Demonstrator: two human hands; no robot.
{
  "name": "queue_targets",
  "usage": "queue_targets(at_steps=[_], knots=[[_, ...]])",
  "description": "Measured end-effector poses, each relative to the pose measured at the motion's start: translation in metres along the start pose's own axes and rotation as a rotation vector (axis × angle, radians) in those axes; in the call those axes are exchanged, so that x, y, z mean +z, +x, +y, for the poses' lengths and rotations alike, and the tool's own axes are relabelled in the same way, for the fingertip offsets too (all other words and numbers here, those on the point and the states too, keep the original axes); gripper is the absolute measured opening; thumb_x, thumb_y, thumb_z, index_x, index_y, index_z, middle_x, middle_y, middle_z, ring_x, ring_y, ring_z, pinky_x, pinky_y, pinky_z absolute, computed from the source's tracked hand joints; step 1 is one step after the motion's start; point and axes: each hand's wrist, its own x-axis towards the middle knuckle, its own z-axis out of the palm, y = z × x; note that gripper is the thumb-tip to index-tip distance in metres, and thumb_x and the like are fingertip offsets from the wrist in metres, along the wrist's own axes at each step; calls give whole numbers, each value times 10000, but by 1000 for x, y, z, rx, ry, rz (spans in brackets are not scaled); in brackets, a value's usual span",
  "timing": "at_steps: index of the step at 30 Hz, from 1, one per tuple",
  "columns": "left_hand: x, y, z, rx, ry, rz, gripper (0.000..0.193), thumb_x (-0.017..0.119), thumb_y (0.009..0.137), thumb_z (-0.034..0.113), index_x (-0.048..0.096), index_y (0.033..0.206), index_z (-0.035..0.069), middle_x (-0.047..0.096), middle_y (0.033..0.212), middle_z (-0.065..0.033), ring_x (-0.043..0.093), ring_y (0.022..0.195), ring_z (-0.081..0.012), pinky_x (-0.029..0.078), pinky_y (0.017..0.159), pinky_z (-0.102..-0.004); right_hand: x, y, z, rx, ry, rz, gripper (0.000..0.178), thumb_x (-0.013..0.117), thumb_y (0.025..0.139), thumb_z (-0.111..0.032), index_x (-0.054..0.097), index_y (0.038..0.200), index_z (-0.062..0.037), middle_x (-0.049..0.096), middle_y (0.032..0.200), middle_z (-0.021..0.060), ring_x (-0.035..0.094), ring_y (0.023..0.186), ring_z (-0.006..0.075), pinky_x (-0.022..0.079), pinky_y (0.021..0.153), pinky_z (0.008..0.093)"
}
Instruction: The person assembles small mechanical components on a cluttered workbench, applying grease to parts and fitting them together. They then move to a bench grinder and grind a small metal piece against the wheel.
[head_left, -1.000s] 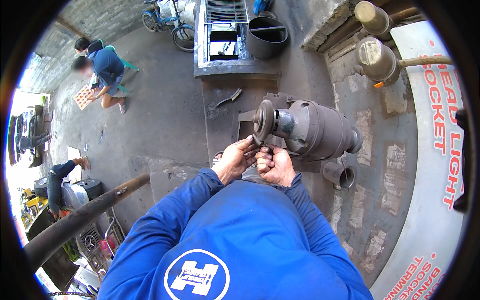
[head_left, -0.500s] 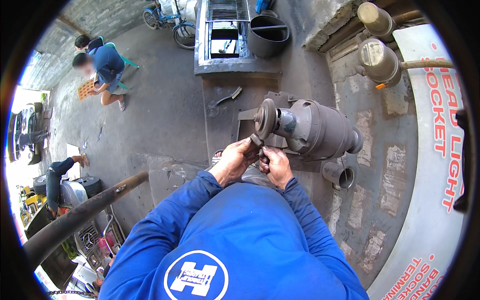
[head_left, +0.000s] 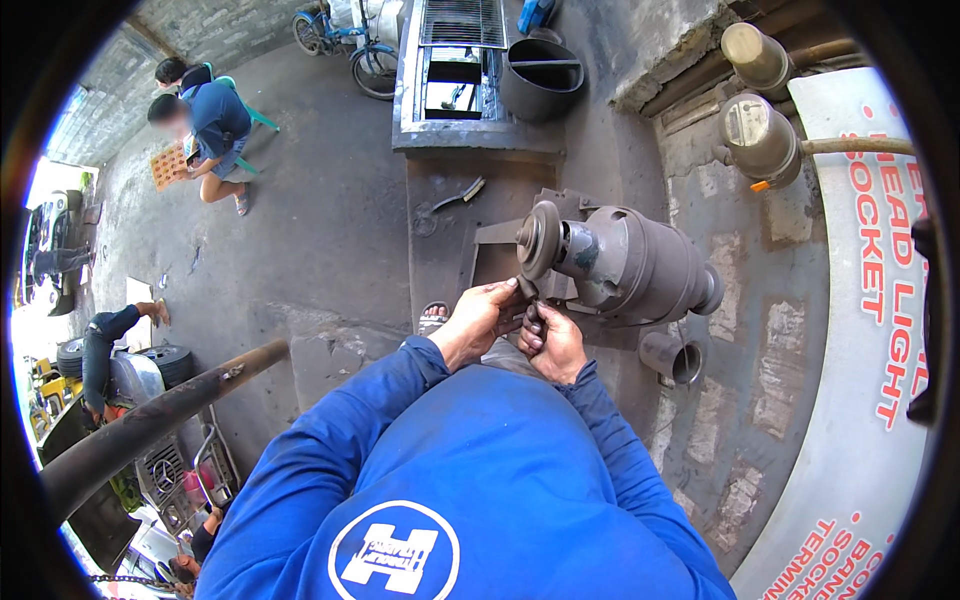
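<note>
My left hand is closed, its thumb and fingers pinching a small dark metal piece. Beside it, my right hand is curled, with its fingertips at the lower end of the same piece. The piece is held just below the rim of a round grinding wheel; whether they touch is hard to tell. That wheel sits on the left end of a grey bench grinder. Fingers hide much of the piece, so its exact kind does not show.
Below the grinder lies a short metal cylinder. Ahead stand a metal-topped bench and a dark bucket; a wire brush lies nearby. A thick pipe crosses at left. A person sits on a green stool.
The whole view has shifted slightly. My hands stay by the wheel, with the small metal piece and the right-hand fingers turned a little.
</note>
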Motion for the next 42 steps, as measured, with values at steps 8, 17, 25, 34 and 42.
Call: queue_targets(at_steps=[8,17,25,34,42], knots=[[-6,9,5,-44,-61,3,316,498,1160,302,691,1274,79,740,1224,-102,700,1159,-247,565,1043,-450,10,8,-13,37,-67,60,267,527,1108,-263,572,904,-97,437,686,-19,391,544,108,343,541,283],[-13,12,8,8,-66,0,336,459,1172,291,642,1340,64,692,1335,-123,669,1241,-266,547,1099,-494,8,23,-10,-729,-1232,96,317,619,1090,-249,605,892,-2,609,736,95,585,621,248,464,597,412],[-11,5,3,-2,-69,-13,303,506,1157,255,658,1320,50,708,1294,-140,681,1207,-278,558,1084,-479,10,4,-6,-1006,-1549,240,348,620,1074,-262,583,883,26,660,819,261,635,787,496,497,689,498],[-6,6,-5,-33,-44,-39,306,502,1156,255,677,1308,56,718,1291,-135,692,1195,-279,547,1097,-462,4,-7,-8,-739,-1401,248,313,605,1075,-247,631,921,24,662,823,248,655,777,450,508,706,484],[-12,-1,-1,28,-136,-108,316,497,1159,266,655,1323,48,707,1300,-139,672,1228,-294,533,1115,-493,24,-12,-12,-1079,-1776,189,226,652,1040,-210,645,970,5,653,913,209,670,835,440,539,718,505]])
